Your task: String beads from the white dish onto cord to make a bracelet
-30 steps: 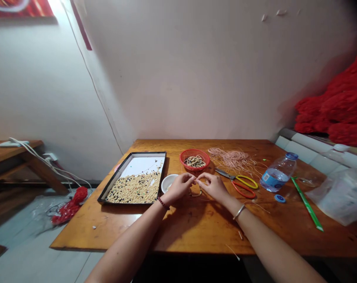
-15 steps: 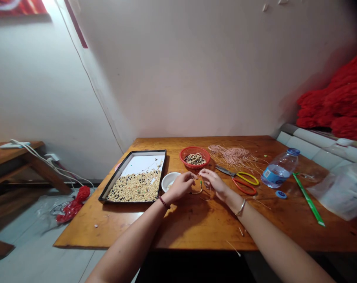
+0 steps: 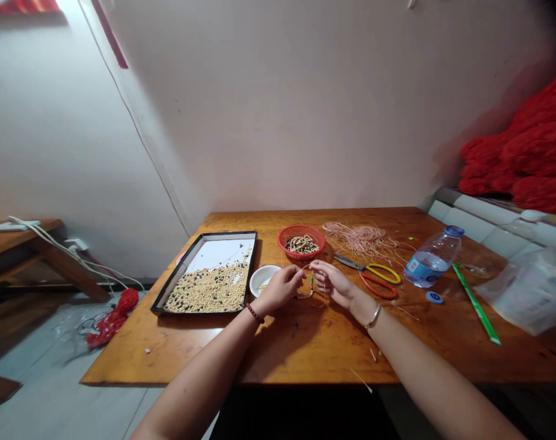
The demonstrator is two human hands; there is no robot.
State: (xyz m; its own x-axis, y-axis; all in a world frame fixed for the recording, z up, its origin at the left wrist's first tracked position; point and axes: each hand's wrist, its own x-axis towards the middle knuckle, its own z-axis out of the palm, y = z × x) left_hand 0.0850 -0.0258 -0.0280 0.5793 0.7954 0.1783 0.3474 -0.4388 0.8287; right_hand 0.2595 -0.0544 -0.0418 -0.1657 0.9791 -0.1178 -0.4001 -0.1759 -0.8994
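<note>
Above the counter (image 3: 305, 360), a thin cord (image 3: 306, 267) runs between 2 hands. The left hand (image 3: 283, 284) has its fingers pinched together on 1 side of it; the right hand (image 3: 333, 284) clamps the other side between its fingertips. A beaded strand (image 3: 306, 296) curves just below, between both hands. A white bowl (image 3: 255, 283) stands just beside the left hand, a red basket (image 3: 300, 256) sits beyond both, and scissors (image 3: 364, 268) lie near the right hand.

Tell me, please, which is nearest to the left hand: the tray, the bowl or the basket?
The round white bowl, partly hidden behind the left hand. The black-edged tray lies farther left; the red basket stands farther back.
</note>
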